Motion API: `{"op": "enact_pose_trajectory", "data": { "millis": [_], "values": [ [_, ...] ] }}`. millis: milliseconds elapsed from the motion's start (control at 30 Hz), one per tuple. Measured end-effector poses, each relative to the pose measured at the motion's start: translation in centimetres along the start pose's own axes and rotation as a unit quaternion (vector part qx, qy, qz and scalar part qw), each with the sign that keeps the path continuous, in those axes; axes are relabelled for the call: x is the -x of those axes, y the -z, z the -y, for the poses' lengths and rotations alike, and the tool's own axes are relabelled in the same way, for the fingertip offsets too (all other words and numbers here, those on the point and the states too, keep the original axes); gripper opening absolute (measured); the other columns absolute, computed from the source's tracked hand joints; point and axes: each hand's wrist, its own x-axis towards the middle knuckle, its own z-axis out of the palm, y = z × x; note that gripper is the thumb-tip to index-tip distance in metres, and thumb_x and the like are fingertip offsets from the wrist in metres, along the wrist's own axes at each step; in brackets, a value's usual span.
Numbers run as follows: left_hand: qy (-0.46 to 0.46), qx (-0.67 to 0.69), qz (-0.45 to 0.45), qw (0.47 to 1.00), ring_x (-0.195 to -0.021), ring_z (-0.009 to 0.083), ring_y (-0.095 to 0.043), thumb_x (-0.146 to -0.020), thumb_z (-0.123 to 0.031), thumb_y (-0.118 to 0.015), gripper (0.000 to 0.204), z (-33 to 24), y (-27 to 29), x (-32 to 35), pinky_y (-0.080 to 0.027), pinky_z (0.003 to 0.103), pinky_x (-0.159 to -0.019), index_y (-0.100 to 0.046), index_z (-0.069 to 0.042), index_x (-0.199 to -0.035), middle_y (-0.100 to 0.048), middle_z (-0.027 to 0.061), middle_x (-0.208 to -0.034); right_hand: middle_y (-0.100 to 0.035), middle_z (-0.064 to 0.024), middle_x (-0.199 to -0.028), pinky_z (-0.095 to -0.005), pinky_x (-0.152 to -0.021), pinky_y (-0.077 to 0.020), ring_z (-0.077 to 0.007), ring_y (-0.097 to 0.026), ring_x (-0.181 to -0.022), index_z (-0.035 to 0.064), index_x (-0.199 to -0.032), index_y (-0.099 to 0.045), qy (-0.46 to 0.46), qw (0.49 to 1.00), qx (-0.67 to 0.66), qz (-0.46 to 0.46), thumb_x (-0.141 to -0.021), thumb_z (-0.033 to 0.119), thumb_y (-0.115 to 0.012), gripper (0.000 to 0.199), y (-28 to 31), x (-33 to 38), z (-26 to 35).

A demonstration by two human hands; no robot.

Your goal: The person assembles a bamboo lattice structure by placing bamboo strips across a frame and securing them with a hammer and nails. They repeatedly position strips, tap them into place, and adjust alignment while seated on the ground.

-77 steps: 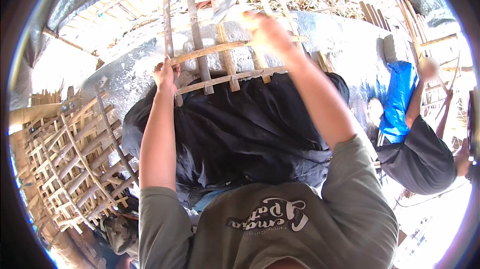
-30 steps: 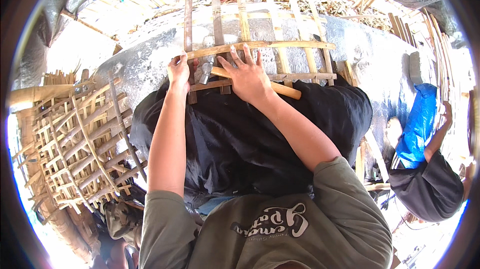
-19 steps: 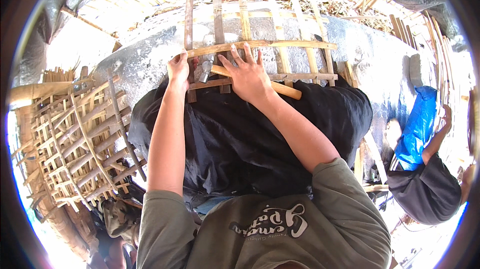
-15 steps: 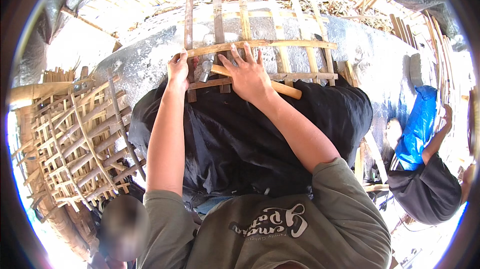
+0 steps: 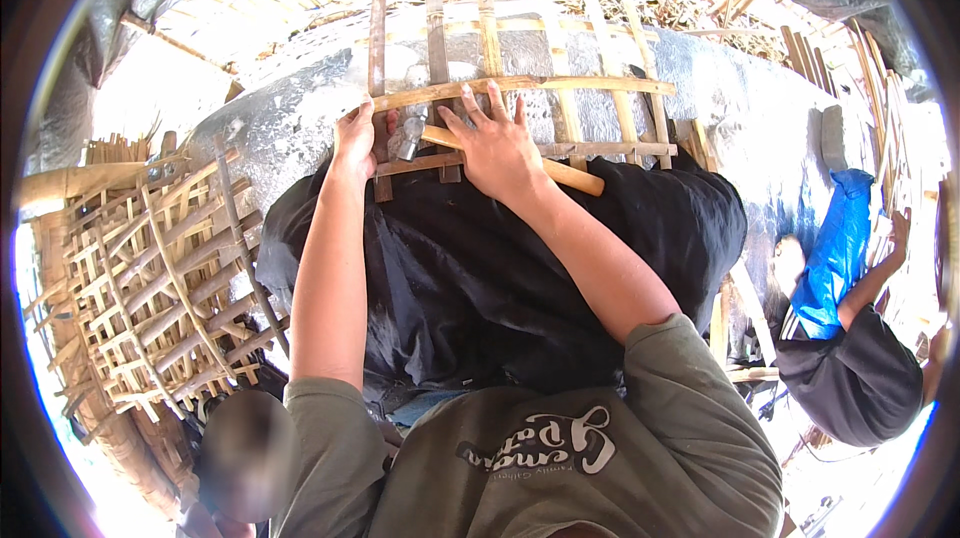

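A lattice of bamboo slats (image 5: 437, 48) lies before me, its near edge over the black cloth on my lap. My left hand (image 5: 354, 141) is closed around the left end of a pale crosswise slat (image 5: 595, 84). Fingers spread, my right hand (image 5: 500, 153) lies flat with its fingertips at that same slat. Under its palm passes the wooden handle of a hammer (image 5: 575, 178); the metal head shows between my hands. Whether the palm grips the handle is hidden. A darker crosswise slat (image 5: 650, 150) runs nearer to me.
Woven bamboo lattices (image 5: 150, 288) are stacked at left, beside a blurred round shape (image 5: 247, 456). At right, another person's arm (image 5: 875, 278) is by a blue plastic bag (image 5: 835, 238). A grey sheet-like surface (image 5: 260, 123) spreads beneath the lattice. Bamboo strips (image 5: 890, 118) stand at far right.
Both hands keep their places, with the left shifting very slightly on the slat. The hammer head has tilted a little. The other person's arm at right has moved slightly.
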Motion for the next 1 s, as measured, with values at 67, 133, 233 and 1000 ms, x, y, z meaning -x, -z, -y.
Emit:
{"op": "enact_pose_trajectory", "data": {
  "millis": [67, 133, 233, 1000],
  "values": [
    [-0.001, -0.003, 0.004, 1.0, -0.065, 0.0152, -0.064, -0.104, -0.028, -0.047, 0.03, -0.1, -0.2, 0.3, -0.055, 0.029, -0.059, -0.059, 0.0, -0.106, -0.066, 0.0084, -0.08, -0.034, -0.0149, -0.154, -0.0666, -0.11, -0.0257, -0.0446, -0.027, -0.142, 0.0195, -0.146, -0.043, 0.0, 1.0, 0.0, -0.009, -0.085, 0.012, -0.051, 0.062, -0.1, 0.0, 0.0],
    [-0.007, -0.015, 0.0, 1.0, -0.064, 0.0144, -0.063, -0.104, -0.029, -0.046, 0.031, -0.1, -0.5, 0.5, -0.054, 0.028, -0.058, -0.058, -0.001, -0.107, -0.065, 0.0079, -0.079, -0.034, -0.0149, -0.154, -0.0666, -0.11, -0.026, -0.0445, -0.027, -0.142, 0.0194, -0.146, -0.043, -0.001, 1.0, -0.005, -0.009, -0.085, 0.012, -0.051, 0.062, -0.1, 0.0, 0.0],
    [-0.021, -0.054, -0.013, 0.998, -0.061, 0.0125, -0.06, -0.105, -0.03, -0.044, 0.031, 0.0, -0.9, 0.7, -0.053, 0.027, -0.056, -0.057, -0.003, -0.107, -0.064, 0.0069, -0.078, -0.034, -0.0149, -0.154, -0.0666, -0.11, -0.0262, -0.0441, -0.026, -0.142, 0.0194, -0.146, -0.043, -0.002, 1.0, 0.002, -0.007, -0.085, 0.013, -0.052, 0.062, 0.0, 0.0, 0.0],
    [-0.097, -0.218, -0.081, 0.968, -0.057, 0.0107, -0.056, -0.104, -0.036, -0.043, 0.039, 0.8, -1.0, -0.2, -0.046, 0.029, -0.052, -0.06, -0.001, -0.103, -0.063, 0.0044, -0.073, -0.03, -0.0143, -0.156, -0.0676, -0.112, -0.0181, -0.0438, -0.023, -0.144, 0.021, -0.149, -0.037, -0.003, 1.0, -0.005, -0.001, -0.091, 0.019, -0.046, 0.059, -0.6, -0.1, 0.0]
  ]
}}
